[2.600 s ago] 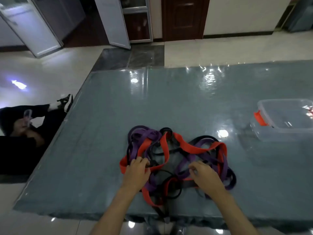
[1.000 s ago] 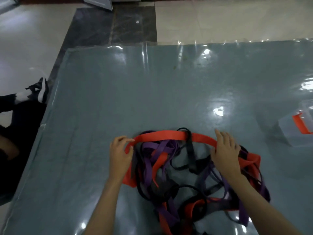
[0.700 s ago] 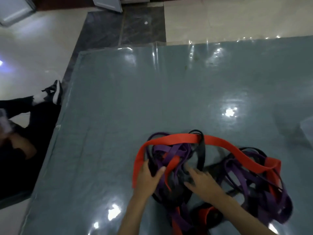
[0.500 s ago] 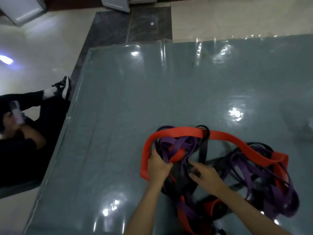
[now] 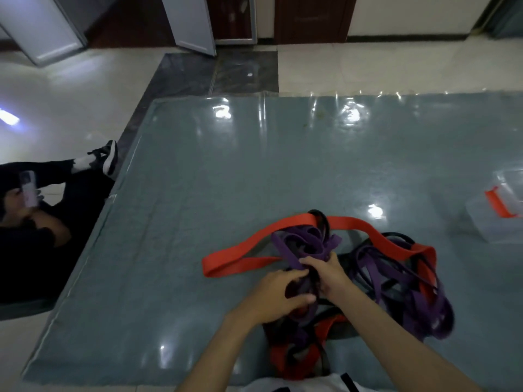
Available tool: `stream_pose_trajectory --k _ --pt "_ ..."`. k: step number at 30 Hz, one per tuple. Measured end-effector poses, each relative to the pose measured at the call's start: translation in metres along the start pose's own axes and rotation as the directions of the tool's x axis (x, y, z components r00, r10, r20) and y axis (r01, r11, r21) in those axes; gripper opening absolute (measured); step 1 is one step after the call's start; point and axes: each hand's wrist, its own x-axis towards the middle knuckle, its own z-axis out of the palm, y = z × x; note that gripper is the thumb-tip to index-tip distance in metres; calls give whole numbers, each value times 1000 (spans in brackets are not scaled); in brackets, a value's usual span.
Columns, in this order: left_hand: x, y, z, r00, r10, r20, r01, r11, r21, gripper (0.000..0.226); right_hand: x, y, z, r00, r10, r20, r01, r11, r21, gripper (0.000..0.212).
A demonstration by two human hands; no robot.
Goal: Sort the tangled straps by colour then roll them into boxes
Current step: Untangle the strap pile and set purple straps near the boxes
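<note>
Both hands, left hand (image 5: 278,295) and right hand (image 5: 328,274), grip the tangled straps (image 5: 376,267).

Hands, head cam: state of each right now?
Left hand: fingers curled round dark straps in the tangle.
Right hand: pinches a purple strap at the same knot.

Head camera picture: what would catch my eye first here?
The tangle of red, purple and black straps on the near part of the grey-blue table, with one red strap looping out to its left. Both hands, left and right, grip the knot's middle. A clear box with a red latch sits at the right edge.
</note>
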Motion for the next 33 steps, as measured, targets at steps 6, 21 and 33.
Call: stream_pose_trajectory --k 6,21,33 --pt "8 -65 -10 800 -144 -583 208 977 44 25 -14 -14 -30 993 -118 -2 116 981 -157 34" --pt "35 -119 -59 533 -648 -544 324 750 -577 14 -10 -50 -94 946 -324 -7 324 946 -14 38" --pt "42 -97 -85 593 -574 -564 222 790 -571 47 -2 -34 -100 792 -492 -361 167 743 -648 113"
